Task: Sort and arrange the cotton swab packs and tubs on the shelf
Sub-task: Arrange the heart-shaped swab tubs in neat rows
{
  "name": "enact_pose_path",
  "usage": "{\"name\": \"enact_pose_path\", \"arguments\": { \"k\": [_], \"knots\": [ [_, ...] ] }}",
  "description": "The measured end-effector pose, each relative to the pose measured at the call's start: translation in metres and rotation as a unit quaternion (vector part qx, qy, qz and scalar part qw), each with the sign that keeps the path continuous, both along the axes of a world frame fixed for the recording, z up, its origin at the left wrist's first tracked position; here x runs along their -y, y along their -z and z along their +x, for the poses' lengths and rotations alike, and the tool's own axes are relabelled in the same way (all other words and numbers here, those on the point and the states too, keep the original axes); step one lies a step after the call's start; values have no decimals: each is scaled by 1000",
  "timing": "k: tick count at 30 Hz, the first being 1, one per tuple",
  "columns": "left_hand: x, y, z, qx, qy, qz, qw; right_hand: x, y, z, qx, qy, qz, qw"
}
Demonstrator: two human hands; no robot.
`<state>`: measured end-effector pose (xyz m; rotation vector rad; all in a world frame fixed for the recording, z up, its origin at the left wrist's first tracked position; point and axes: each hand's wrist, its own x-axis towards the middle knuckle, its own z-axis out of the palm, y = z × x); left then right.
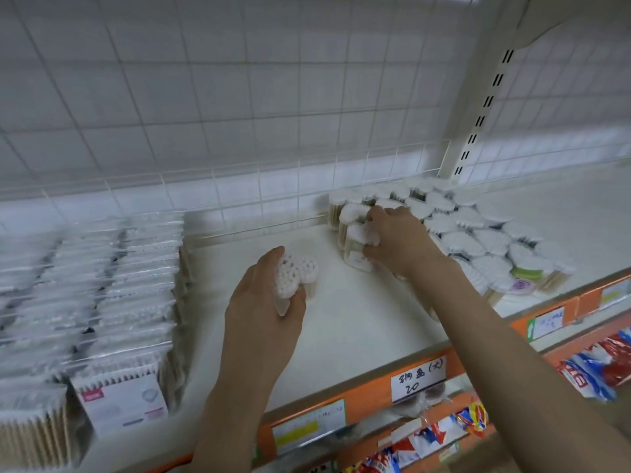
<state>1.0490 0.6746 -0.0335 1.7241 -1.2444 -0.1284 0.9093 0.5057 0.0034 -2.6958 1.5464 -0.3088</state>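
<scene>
Left hand's tub sits left of the tub cluster, across a bare stretch of shelf.

The shelf carries flat packs at left and the tub cluster at right. The right hand curls round a cluster-edge tub; the left hand grips an upright single tub, the nearer to the gap. Nothing stands between.

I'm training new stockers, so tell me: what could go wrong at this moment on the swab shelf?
The right hand grips a tub at the edge of the packed tub cluster; pulling it could topple neighbours. Front tubs sit near the shelf edge and might fall. The left hand holds a tub only loosely.
</scene>
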Motion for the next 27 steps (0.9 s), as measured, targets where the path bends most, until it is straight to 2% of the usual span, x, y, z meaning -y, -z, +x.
{"name": "enact_pose_path", "arguments": {
  "k": [4, 8, 14, 23, 27],
  "knots": [
    [11, 3, -6, 6, 14, 24, 1000, 7, 1, -3, -29, 2, -18, 999],
    [25, 6, -21, 14, 26, 35, 999, 4, -6, -16, 16, -9, 8, 1000],
    [56, 13, -60, 27, 42, 33, 998, -1, -21, -61, 99, -43, -32, 994],
    [97, 22, -112, 60, -15, 37, 997, 17, -22, -134, 161, -123, -33, 979],
    [103, 22, -122, 58, -57, 46, 996, 30, -15, -148, 154, -156, -22, 975]
  ]
}}
